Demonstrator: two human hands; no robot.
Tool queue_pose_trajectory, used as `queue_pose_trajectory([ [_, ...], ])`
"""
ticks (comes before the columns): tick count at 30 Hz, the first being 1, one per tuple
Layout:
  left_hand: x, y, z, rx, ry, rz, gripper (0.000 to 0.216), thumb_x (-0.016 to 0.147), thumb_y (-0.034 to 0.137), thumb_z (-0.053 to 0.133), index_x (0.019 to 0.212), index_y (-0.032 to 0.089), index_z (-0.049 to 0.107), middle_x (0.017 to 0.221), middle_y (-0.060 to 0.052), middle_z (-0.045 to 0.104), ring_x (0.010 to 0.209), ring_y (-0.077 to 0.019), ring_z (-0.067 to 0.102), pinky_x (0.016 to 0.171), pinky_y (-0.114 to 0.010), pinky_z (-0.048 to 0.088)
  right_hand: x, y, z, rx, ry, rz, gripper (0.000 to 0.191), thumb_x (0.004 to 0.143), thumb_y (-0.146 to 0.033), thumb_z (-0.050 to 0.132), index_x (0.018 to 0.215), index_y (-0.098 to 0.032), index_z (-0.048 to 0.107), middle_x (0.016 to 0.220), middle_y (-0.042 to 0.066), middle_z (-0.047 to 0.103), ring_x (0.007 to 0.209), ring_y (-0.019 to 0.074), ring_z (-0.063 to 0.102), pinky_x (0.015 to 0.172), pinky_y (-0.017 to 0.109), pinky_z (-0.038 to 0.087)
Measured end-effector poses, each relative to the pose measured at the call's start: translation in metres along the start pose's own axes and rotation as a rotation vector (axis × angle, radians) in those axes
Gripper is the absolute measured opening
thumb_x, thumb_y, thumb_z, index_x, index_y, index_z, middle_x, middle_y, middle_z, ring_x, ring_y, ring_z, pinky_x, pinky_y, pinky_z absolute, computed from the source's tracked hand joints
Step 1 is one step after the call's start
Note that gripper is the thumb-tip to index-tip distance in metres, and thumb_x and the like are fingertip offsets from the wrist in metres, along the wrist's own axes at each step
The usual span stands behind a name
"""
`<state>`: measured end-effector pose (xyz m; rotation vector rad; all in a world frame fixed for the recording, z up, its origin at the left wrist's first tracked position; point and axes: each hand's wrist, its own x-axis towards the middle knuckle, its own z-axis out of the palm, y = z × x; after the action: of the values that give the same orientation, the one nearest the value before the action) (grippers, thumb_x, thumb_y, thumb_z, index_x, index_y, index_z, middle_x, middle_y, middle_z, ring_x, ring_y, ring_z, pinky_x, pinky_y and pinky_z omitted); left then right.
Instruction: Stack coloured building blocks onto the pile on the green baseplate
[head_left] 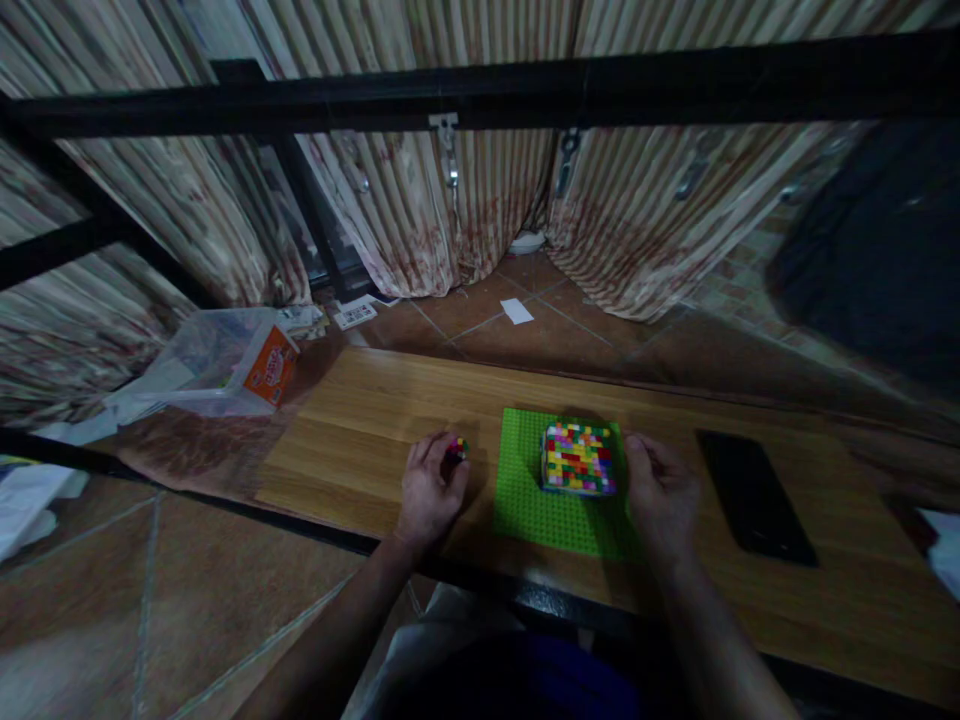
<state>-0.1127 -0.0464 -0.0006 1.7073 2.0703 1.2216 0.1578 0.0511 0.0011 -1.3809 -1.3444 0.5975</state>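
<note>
A block of many-coloured toy bricks stands on a green studded baseplate on the wooden table. Left of the baseplate, my left hand has its fingers curled round a few small toy bricks, of which pink, yellow and green bits show. My right hand is at the right edge of the baseplate, beside the brick block, with thumb and fingers closed together. Whether it pinches anything small cannot be made out.
A black phone-like slab lies on the table at the right. Left of the table stands a clear plastic box with an orange label. Dark metal bars cross in front of striped curtains. Papers lie on the tiled floor.
</note>
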Motion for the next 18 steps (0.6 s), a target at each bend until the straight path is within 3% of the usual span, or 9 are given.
queue_pose_trajectory([
  [6, 0.014, -0.006, 0.0, 0.188, -0.131, 0.08, 0.041, 0.081, 0.027, 0.063, 0.121, 0.022, 0.062, 0.128, -0.009, 0.062, 0.118, -0.0282, 0.054, 0.104, -0.046, 0.042, -0.02, -0.001, -0.015, -0.024, 0.027, -0.045, 0.032, 0.088, -0.045, 0.057, 0.084, -0.017, 0.071, 0.091, 0.009, 0.071, 0.088, 0.0236, 0.065, 0.081, 0.041, 0.051],
  [12, 0.02, -0.008, 0.015, 0.202, -0.11, 0.092, 0.022, 0.08, 0.015, 0.058, 0.098, 0.022, 0.069, 0.118, -0.007, 0.068, 0.11, -0.0261, 0.058, 0.099, -0.044, 0.042, -0.033, -0.013, -0.022, -0.019, -0.031, -0.097, 0.026, 0.09, -0.04, 0.058, 0.089, -0.018, 0.072, 0.097, 0.008, 0.071, 0.093, 0.0233, 0.066, 0.086, 0.041, 0.051],
  [18, 0.02, 0.001, 0.009, 0.153, -0.096, 0.09, 0.017, 0.086, 0.016, 0.055, 0.095, 0.021, 0.069, 0.116, -0.007, 0.069, 0.109, -0.0254, 0.059, 0.098, -0.045, 0.042, -0.042, -0.028, -0.023, -0.016, -0.047, -0.141, 0.022, 0.091, -0.037, 0.058, 0.089, -0.019, 0.071, 0.097, 0.007, 0.07, 0.094, 0.0225, 0.066, 0.085, 0.04, 0.051],
])
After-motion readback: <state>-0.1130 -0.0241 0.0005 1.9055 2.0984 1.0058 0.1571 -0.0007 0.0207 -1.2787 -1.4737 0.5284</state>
